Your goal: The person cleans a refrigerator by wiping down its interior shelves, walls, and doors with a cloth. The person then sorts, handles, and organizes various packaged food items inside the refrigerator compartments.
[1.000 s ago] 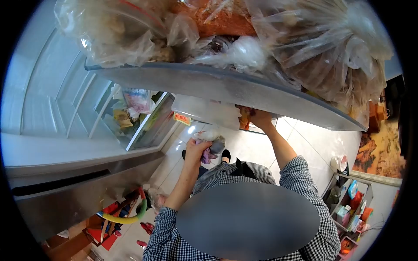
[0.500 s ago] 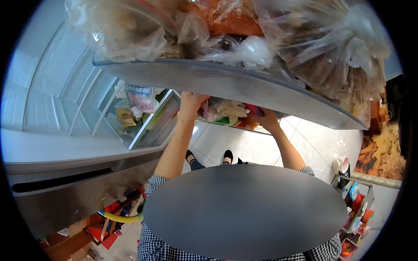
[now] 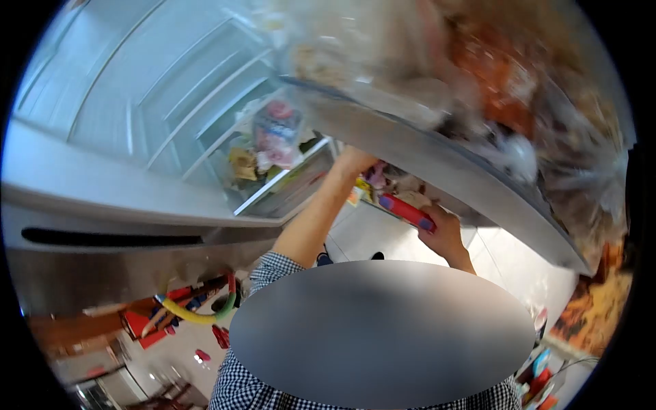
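Observation:
My right hand [image 3: 444, 232] is closed on the end of a long red package [image 3: 408, 211] with purple ends, held just below the upper drawer. My left hand [image 3: 357, 160] reaches under the grey rim of the upper drawer [image 3: 437, 150]; its fingers are mostly hidden there. Beside it lie a purple bag [image 3: 375, 175] and pale wrapped food [image 3: 410, 193] in the lower drawer. Plastic bags of food, one holding something orange [image 3: 495, 75], fill the upper drawer and look blurred.
On the left is the open fridge door [image 3: 89, 164] with shelves holding a pink and white packet [image 3: 279, 133]. Below it are a yellow and green hoop [image 3: 198, 318] and red items [image 3: 140, 328] by the floor. A rack with small goods [image 3: 540, 379] stands at the lower right.
The view has turned, shifting the drawer rightward. My right hand has drawn the red package out toward me. My left hand, which held a purple bag earlier, has stayed under the drawer rim.

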Demonstrator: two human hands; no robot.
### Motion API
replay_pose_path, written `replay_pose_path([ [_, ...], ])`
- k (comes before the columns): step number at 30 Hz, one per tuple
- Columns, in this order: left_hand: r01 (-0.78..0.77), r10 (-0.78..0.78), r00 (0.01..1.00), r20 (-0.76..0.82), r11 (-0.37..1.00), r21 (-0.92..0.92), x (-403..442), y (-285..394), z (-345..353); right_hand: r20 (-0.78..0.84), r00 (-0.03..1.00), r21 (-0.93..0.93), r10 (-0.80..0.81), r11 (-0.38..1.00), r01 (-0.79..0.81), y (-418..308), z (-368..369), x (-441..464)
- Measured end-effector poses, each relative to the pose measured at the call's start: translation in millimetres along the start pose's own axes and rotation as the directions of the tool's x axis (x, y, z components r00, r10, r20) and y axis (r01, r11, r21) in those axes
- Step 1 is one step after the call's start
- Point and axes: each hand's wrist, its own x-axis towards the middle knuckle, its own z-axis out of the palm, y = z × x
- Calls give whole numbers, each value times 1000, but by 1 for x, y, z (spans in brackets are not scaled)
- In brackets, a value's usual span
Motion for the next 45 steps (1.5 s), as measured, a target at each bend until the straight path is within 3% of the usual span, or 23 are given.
replay_pose_path([
  [2, 107, -110, 994, -20, 986, -124, -20, 13, -15, 78, 997, 42, 29, 999, -32, -9, -1, 3],
  [3, 264, -271, 963, -2, 940, -215, -28, 22, -27, 127, 991, 53, 31, 998, -38, -14, 3, 5],
  [5, 531, -554, 830, 59, 753, -390, -48, 45, -50, 215, 976, 62, 36, 997, -50, -25, 9, 12],
  [6, 682, -721, 688, 86, 601, -418, -56, 65, -65, 276, 961, 129, -21, 992, -15, -35, 13, 18],
  [7, 593, -662, 750, 14, 663, -457, -75, 42, -77, 310, 951, 206, -4, 976, -63, -51, 17, 26],
  [9, 489, -641, 766, -42, 625, -608, -107, 39, -110, 362, 932, 323, -4, 939, -122, -82, 33, 44],
  [10, 359, -607, 778, -163, 641, -678, -124, 37, -127, 319, 945, 338, -73, 940, -42, -100, 42, 55],
  [13, 77, -719, 585, -376, 511, -856, -164, 47, -179, 321, 910, 381, -261, 916, 128, -149, 71, 95],
  [14, 33, -701, 554, -449, 558, -829, -174, 45, -198, 324, 900, 391, -293, 907, 154, -165, 80, 109],
  [15, 48, -662, 587, -465, 603, -797, -179, 59, -213, 326, 888, 400, -325, 898, 183, -179, 88, 124],
  [18, -126, -722, 498, -480, 488, -864, -206, 52, -262, 253, 861, 402, -440, 858, 320, -212, 109, 173],
  [21, -214, -750, 296, -591, 551, -807, -202, 65, -273, 153, 911, 455, -382, 846, 278, -230, 126, 216],
  [22, -171, -754, 296, -587, 563, -809, -209, 60, -279, 121, 931, 499, -345, 832, 244, -235, 132, 233],
  [25, -43, -749, 279, -601, 616, -787, -223, 37, -288, -60, 991, 323, -116, 938, 129, -252, 139, 300],
  [26, -22, -776, 331, -537, 562, -827, -229, 24, -291, -147, 986, 237, -78, 965, 112, -255, 143, 323],
  [28, 23, -783, 326, -530, 567, -824, -218, 22, -287, -312, 942, 63, -124, 986, 151, -259, 155, 364],
  [32, 82, -783, 396, -480, 551, -830, -202, 6, -281, -312, 942, -143, -127, 986, 86, -256, 173, 413],
  [33, 103, -796, 354, -491, 555, -826, -193, 11, -276, -309, 943, -186, -123, 980, 67, -252, 179, 417],
  [35, 193, -848, 367, -383, 472, -860, -181, 14, -271, -439, 870, -252, -222, 961, 118, -242, 192, 407],
  [37, 282, -866, 373, -333, 448, -848, -181, 5, -265, -482, 845, -119, -231, 973, 198, -257, 175, 362],
  [41, 311, -859, 475, -188, 364, -878, -178, -22, -250, -325, 877, 17, -355, 925, 380, -230, 167, 236],
  [43, 384, -816, 574, -63, 337, -860, -168, -26, -232, -174, 945, 105, -277, 949, 298, -200, 161, 167],
  [45, 523, -797, 604, -8, 404, -750, -155, -16, -200, -39, 996, 210, -76, 974, 83, -186, 146, 113],
])
